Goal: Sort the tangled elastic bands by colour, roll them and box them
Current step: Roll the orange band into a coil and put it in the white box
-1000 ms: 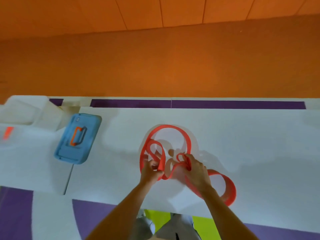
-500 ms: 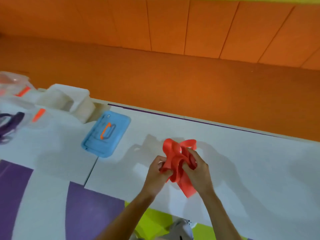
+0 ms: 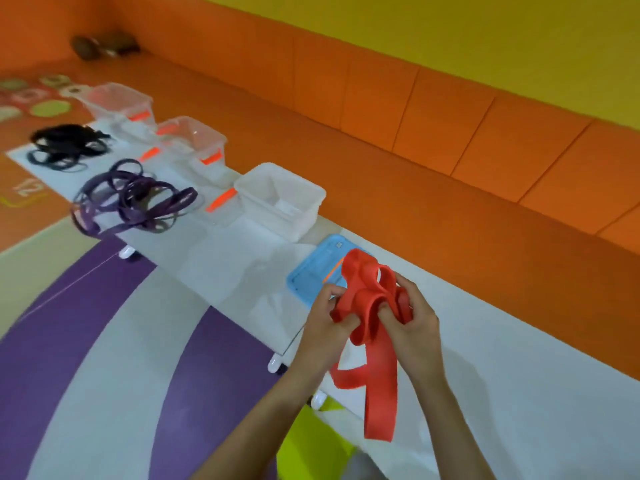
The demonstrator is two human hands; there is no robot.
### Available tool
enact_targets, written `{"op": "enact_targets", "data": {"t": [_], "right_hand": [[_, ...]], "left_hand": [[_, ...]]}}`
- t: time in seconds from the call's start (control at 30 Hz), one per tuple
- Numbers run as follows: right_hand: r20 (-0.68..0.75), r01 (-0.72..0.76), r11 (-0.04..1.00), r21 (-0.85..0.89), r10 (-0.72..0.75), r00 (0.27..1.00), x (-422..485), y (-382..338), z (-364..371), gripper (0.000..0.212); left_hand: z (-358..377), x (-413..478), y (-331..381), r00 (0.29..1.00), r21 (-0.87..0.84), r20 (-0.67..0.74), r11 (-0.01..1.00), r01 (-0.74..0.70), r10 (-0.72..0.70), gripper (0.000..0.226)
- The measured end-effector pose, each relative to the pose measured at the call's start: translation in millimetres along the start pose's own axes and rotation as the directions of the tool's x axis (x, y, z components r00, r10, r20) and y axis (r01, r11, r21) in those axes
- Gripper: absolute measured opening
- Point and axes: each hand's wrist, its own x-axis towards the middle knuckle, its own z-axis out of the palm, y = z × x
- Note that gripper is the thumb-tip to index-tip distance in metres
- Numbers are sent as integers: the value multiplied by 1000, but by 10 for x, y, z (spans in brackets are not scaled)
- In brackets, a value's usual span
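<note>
A wide red elastic band [image 3: 375, 344] is bunched into folded loops, held in the air above the white table [image 3: 519, 393]. My left hand [image 3: 327, 322] grips the bunch from the left and my right hand [image 3: 414, 318] grips it from the right. A long loop of the band hangs down below my hands. A pile of purple bands [image 3: 133, 199] lies on the table at the left, with a pile of black bands [image 3: 67, 143] farther back. An open white box [image 3: 282, 202] stands behind the blue lid [image 3: 311, 275].
Two clear boxes [image 3: 194, 140] with orange clips and their lids stand farther along the table row. An orange padded bench [image 3: 415, 140] runs behind the tables. The floor [image 3: 104, 323] below has purple and white stripes. Small objects lie on the floor at far left.
The band was spread on the table, then gathered up. Both hands now hold it lifted as a bunch, and my view has turned left, showing the boxes and other piles.
</note>
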Motion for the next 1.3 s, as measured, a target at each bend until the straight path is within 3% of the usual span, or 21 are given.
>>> {"op": "enact_targets", "data": {"t": [0.3, 0.47, 0.7, 0.9, 1.1, 1.2, 1.3], "right_hand": [[192, 7, 997, 80, -23, 981, 624, -366, 1401, 63], [265, -37, 988, 152, -5, 964, 1134, -389, 2208, 58], [268, -209, 956, 208, 150, 952, 1716, -326, 3088, 50], [285, -442, 878, 183, 383, 879, 2035, -33, 3596, 38], [340, -556, 825, -99, 553, 761, 2124, 331, 3928, 32], [321, -546, 804, -235, 595, 737, 2122, 421, 4168, 55], [258, -540, 774, -331, 625, 737, 2039, 461, 4401, 78]], "left_hand": [[-1382, 628, 195, 990, 36, -139, 999, -29, 34, 29], [-2054, 1246, 289, 972, 151, -216, 987, -57, 89, 27], [-2793, 1981, 553, 975, 315, -222, 948, 55, 17, 26], [-3372, 2564, 480, 962, 371, -261, 911, 179, -83, 26], [-3964, 3192, 108, 970, 513, -111, 823, 244, -218, 44], [-4178, 3445, -61, 953, 624, 58, 756, 197, -297, 56], [-4348, 3616, -177, 936, 640, 173, 757, 129, -306, 57]]}}
